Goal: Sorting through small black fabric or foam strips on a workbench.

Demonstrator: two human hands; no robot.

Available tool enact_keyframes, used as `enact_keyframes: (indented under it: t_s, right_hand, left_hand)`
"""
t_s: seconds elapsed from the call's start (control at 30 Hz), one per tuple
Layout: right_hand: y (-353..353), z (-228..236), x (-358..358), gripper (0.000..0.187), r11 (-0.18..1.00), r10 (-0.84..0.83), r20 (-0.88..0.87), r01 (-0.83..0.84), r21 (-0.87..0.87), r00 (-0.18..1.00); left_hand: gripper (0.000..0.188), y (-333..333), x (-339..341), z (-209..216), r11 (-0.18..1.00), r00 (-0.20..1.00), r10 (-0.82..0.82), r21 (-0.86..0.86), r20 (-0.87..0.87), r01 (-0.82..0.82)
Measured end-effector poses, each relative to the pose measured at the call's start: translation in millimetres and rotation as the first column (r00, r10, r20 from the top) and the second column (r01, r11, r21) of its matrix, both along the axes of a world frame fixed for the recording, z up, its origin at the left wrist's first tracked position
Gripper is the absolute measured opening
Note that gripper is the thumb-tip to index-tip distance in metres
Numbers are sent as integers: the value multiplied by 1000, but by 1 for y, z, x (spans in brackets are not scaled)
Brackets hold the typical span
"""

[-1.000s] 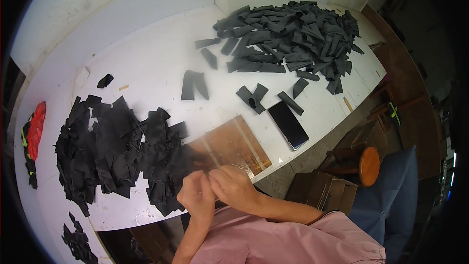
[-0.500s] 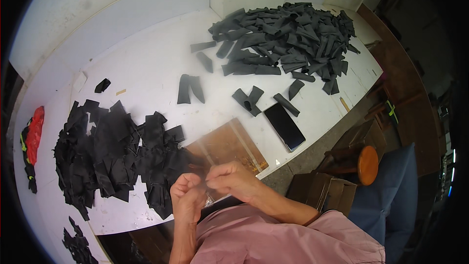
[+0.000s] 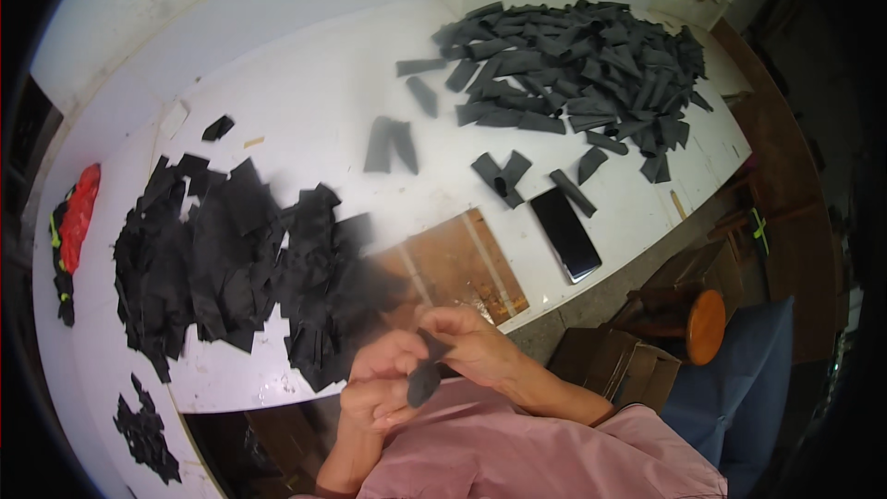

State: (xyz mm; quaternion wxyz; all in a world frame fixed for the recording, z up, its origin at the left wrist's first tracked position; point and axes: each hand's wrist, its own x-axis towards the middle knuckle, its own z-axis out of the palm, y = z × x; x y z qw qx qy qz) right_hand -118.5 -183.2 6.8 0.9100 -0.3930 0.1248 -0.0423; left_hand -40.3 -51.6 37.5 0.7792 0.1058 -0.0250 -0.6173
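Close to my body at the table's front edge, a small dark fabric piece (image 3: pixel 424 383) sticks out between my hands, its end rounded like a tube. My left hand (image 3: pixel 381 386) is closed around it from the left. From the right, the fingers of my right hand (image 3: pixel 476 344) pinch its upper part. My fingers hide some of the piece. Beyond my left hand lies a heap of flat black fabric pieces (image 3: pixel 222 259). Farther off at the right is a large pile of dark grey fabric tubes (image 3: pixel 573 69).
A brown board (image 3: pixel 448 263) lies just beyond my hands. Right of it rests a black phone (image 3: pixel 565 233) near the table edge. A red bundle (image 3: pixel 81 208) lies far left. An orange round stool (image 3: pixel 706 327) and cardboard boxes (image 3: pixel 610 370) stand on the floor at right.
The dark fabric piece now shows plainly between my hands, where it was not visible before. Both hands have moved slightly right and down. The whole view has shifted a little.
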Motion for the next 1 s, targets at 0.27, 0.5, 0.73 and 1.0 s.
enact_keyframes:
  t_s: [0.27, 0.5, 0.73, 1.0]
  right_hand:
    - [-24, 32, 13, 16, 740, -121, 443, 378, -556, 889]
    - [-17, 75, 7, 5, 583, -149, 125, 189, -790, 981]
    - [-27, 109, 21, 15, 837, 12, 1, -9, -547, 1000]
    - [-50, 46, 42, 22, 938, 148, -127, -180, -295, 981]
  left_hand:
    - [14, -29, -26, 8, 549, -187, 109, -216, 976, -807]
    - [13, -34, -28, 19, 513, 181, 395, -53, 901, -857]
    - [21, -31, 11, 68, 964, 975, 209, -184, 73, -193]
    - [35, -31, 39, 1, 991, 976, 132, -8, -171, -135]
